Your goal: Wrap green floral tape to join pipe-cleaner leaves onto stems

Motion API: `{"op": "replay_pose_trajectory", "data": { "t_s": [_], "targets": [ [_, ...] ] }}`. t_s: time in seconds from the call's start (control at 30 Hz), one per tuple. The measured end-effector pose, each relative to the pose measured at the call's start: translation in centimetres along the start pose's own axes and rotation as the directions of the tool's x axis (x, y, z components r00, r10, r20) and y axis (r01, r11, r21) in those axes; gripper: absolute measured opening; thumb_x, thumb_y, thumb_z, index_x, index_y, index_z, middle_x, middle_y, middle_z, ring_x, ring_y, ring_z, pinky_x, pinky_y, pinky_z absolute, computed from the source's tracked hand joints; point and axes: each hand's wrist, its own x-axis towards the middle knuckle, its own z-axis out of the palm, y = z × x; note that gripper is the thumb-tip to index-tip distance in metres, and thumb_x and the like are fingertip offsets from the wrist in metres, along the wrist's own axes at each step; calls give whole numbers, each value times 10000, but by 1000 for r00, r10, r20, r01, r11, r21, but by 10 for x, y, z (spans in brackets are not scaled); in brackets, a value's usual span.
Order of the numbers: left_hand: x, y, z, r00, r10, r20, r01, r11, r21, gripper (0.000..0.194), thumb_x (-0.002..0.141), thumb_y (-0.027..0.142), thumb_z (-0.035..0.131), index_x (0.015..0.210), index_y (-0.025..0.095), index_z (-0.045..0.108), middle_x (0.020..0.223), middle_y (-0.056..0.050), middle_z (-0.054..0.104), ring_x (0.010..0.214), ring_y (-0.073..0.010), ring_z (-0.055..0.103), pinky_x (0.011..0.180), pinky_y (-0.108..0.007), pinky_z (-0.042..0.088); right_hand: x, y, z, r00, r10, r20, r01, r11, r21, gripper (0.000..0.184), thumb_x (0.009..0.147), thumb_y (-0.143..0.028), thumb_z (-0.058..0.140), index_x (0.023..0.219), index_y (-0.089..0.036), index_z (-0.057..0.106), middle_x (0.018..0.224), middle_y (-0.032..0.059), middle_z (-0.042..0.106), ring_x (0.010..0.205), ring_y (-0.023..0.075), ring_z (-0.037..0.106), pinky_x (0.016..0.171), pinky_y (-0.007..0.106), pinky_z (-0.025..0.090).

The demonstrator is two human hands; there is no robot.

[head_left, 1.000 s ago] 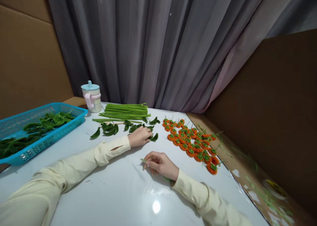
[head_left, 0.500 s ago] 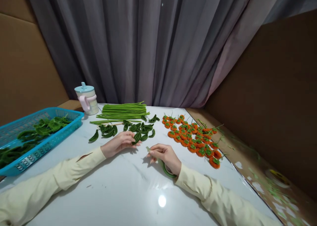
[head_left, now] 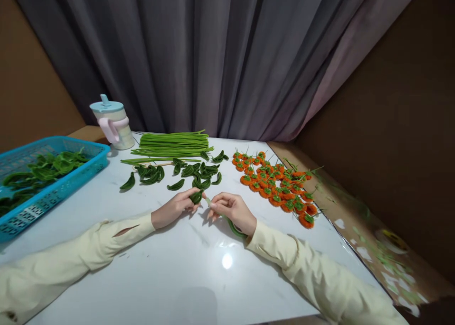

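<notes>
My left hand [head_left: 177,206] pinches a small dark green pipe-cleaner leaf [head_left: 196,196] just above the white table [head_left: 170,268]. My right hand [head_left: 231,209] is closed on a pale green stem [head_left: 227,222] whose tip meets the leaf between the two hands; the stem's tail curves out under the wrist. Several more loose green leaves [head_left: 185,172] lie just beyond my hands. A bundle of straight green pipe cleaners [head_left: 172,143] lies behind them.
Several orange fuzzy flowers with green centres [head_left: 275,187] are spread at the right. A blue basket [head_left: 42,192] with green leaves sits at the left edge. A lidded cup with a pink handle [head_left: 113,123] stands at the back left. Grey curtain and cardboard walls surround the table.
My left hand picked a leaf from the loose pile and drew it back toward the right hand. The right hand lifted the stem's tip up to meet it. The view tilted down.
</notes>
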Motion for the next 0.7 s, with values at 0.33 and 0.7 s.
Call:
{"op": "replay_pose_trajectory", "data": {
  "t_s": [0.33,0.7],
  "targets": [
    [-2,-3,1,989,150,-6,-134,898,419,289,893,397,359,784,167,496,697,14,492,656,-124,450,626,-227,362,-1,-2,-1,999,-39,-2,38,999,-37,271,662,-355,716,700,-115,597,591,30,664,471,106,582,523,248,481],
    [-6,-16,1,774,606,185,-487,382,786,203,918,181,345,1036,144,506,840,-72,593,786,-167,527,726,-279,437,-2,-3,0,999,-41,27,41,999,-15,267,674,-345,710,742,-118,588,605,33,670,479,111,594,524,247,494]
  ]
}}
